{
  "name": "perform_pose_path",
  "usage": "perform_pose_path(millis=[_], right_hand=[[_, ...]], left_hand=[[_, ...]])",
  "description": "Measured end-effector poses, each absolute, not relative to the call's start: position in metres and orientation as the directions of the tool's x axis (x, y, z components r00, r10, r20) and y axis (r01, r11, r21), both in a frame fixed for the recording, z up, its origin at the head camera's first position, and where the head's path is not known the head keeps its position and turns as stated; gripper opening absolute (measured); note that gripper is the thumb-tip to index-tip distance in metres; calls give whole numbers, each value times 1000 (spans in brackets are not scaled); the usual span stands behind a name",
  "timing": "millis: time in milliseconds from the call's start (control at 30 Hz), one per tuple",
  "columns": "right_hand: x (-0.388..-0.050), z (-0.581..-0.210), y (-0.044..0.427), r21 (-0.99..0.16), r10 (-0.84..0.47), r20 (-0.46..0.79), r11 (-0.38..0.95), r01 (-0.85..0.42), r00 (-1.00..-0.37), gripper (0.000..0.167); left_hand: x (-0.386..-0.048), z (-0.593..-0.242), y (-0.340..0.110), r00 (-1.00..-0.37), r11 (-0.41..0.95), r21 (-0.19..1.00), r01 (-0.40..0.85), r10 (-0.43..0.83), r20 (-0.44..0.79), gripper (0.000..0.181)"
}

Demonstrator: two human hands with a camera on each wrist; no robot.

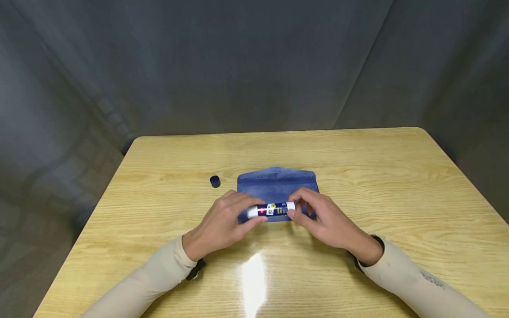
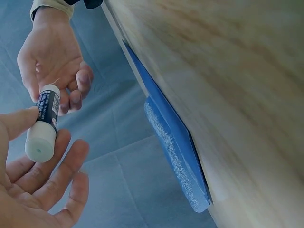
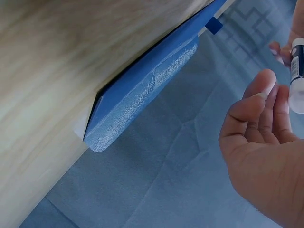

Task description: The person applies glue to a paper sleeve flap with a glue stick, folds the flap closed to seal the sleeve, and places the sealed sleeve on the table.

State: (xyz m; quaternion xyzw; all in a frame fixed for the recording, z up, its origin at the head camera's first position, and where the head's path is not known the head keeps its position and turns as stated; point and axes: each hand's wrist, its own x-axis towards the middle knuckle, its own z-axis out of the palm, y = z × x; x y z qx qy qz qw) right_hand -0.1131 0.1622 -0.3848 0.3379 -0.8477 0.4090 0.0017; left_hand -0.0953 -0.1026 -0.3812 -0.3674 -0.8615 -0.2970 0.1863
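Observation:
A glue stick point(image 1: 274, 209) with a dark blue label and white ends lies level between both hands, above a blue envelope point(image 1: 274, 190). Thumb and index of my left hand point(image 1: 228, 218) pinch its left part; the other fingers spread below it in the left wrist view. My right hand point(image 1: 328, 221) pinches the right end between thumb and index, its other fingers curled. The envelope's flap point(image 3: 142, 97) is folded open on the far side, with whitish streaks across it. The glue stick point(image 3: 298, 78) is cut off at the edge of the right wrist view.
A small dark blue cap point(image 1: 215, 181) stands on the wooden table point(image 1: 159, 176), left of the envelope. Grey cloth point(image 1: 254, 66) hangs behind the table and at its sides. Light glares off the tabletop near the front.

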Motion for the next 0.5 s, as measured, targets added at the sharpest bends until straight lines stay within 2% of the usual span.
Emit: perform_pose_path(millis=[233, 500], right_hand=[[-114, -384, 162, -707, -568, 223, 465, -533, -792, 6], [-114, -385, 162, -732, -570, 170, 473, -490, -804, 25]], left_hand=[[-95, -381, -102, -646, 550, 358, 755, 527, 552, 28], [-95, -382, -101, -637, 549, 345, 761, 531, 559, 26]])
